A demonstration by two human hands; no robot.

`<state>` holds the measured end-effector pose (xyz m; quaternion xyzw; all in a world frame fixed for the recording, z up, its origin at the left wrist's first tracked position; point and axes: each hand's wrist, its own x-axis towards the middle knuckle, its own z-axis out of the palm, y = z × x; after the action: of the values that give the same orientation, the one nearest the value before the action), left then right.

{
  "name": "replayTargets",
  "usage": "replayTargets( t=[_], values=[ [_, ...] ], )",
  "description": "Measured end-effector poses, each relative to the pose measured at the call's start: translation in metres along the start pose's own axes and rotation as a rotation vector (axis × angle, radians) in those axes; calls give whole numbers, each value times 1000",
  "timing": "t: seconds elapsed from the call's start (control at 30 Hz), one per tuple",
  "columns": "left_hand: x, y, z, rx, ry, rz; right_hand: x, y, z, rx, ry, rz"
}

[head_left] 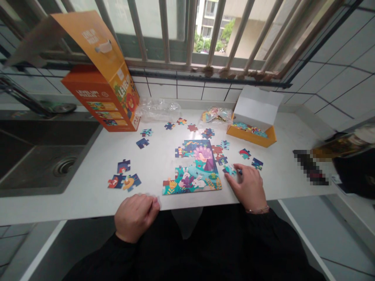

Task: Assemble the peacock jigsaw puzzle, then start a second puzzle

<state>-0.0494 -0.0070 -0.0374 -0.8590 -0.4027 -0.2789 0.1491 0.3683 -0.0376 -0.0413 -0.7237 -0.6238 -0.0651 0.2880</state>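
A partly assembled jigsaw puzzle [202,180] lies on the counter, showing a pink peacock and white rabbits, with a gap on its left side. Just right of it, my right hand [247,186] has thumb and fingers around a teal puzzle piece [229,169] lying on the counter. My left hand [136,216] rests in a fist at the counter's front edge, and nothing shows in it. Beyond that fist are joined dark-blue pieces [117,182] with an orange animal. Red-brown pieces [217,150] lie against the puzzle's right edge.
More loose pieces [143,143] are scattered behind and beside the puzzle. An orange box [99,101] stands at the back left, near the sink [38,156]. Clear plastic packaging [159,109], a bag of pieces [216,115] and an open yellow box [252,134] line the back.
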Motion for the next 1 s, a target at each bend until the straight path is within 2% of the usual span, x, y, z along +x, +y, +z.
replayTargets(
  t=[0.27, 0.53, 0.7, 0.83, 0.9, 1.0],
  values=[
    [1, 0, -1, 3, 1, 9, -6, -1, -17, 93, -117, 99],
    [1, 0, 0, -11, 18, 10, 8, -7, -29, 102, -229, 34],
    [0, 0, 0, -17, 25, 6, 26, -21, -35, 185, -268, 139],
    [-1, 0, 1, -26, 30, 10, 52, -46, -23, 445, -301, 273],
    [-1, -1, 2, -26, 34, 10, 68, -62, -9, 594, -342, 270],
    [-1, 0, 2, -22, 38, 9, 88, -86, 18, 689, -408, 258]
  ],
)
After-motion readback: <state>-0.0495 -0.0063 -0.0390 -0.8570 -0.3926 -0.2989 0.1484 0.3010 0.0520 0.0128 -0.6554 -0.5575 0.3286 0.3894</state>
